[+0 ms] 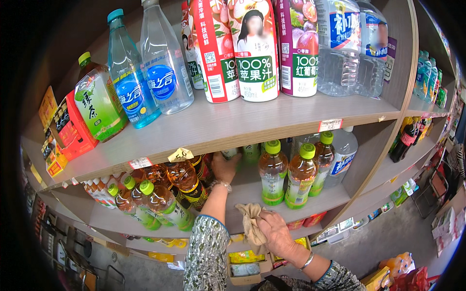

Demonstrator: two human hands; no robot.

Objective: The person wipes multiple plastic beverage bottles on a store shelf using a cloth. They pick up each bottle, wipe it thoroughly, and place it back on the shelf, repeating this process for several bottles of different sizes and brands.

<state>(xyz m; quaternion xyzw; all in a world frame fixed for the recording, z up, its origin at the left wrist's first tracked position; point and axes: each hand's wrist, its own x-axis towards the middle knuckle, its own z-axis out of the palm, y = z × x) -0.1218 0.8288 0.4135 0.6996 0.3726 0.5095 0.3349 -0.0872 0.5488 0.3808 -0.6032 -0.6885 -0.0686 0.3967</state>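
Observation:
My left hand (pixel 224 167) reaches deep under the upper board, closed around a bottle (pixel 229 153) at the back, which is mostly hidden by the hand and the board. Beside it on the right stands another green-labelled bottle (pixel 250 154). At the shelf's front edge my right hand (pixel 277 234) grips a crumpled beige cloth (pixel 251 224). Right of my left hand are green-capped tea bottles (pixel 273 177) in a group. To its left, dark-labelled bottles of amber drink (pixel 184 177) and more green-capped tea bottles (pixel 167 206) stand close together.
The upper shelf board (pixel 213 127) overhangs my left hand and carries juice bottles (pixel 256 63), clear water bottles (pixel 340 58) and a red carton (pixel 73 128). A wooden divider (pixel 376 150) bounds the right side. Below are boxes of packets (pixel 245 269); bags (pixel 398 269) lie on the floor.

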